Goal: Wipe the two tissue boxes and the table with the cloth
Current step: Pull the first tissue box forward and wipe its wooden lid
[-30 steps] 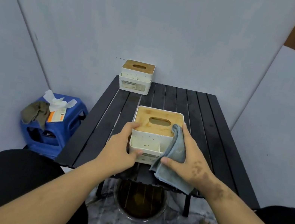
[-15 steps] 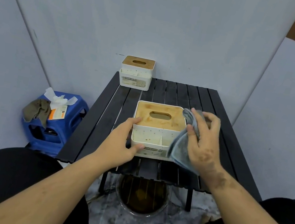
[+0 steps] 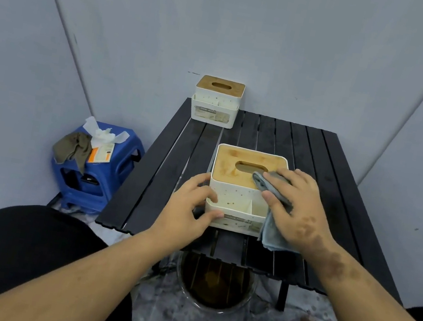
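A white tissue box with a stained wooden lid [image 3: 233, 172] stands near the front of the black slatted table [image 3: 339, 200]. My left hand [image 3: 190, 207] grips its front left corner. My right hand [image 3: 298, 206] presses a grey-blue cloth [image 3: 271, 233] on the lid's right side, beside the slot; the cloth hangs down over the box's front right corner. A second white tissue box with a wooden lid [image 3: 216, 101] sits at the table's far left edge.
A blue plastic stool [image 3: 101, 169] stands left of the table, holding an olive rag, crumpled tissue and a packet. Under the table's front edge is a round basin of brown water [image 3: 214, 282]. Grey partition walls close in on three sides.
My right hand has carried the cloth from the box's right side up onto the lid. My left hand has stayed on the front left corner.
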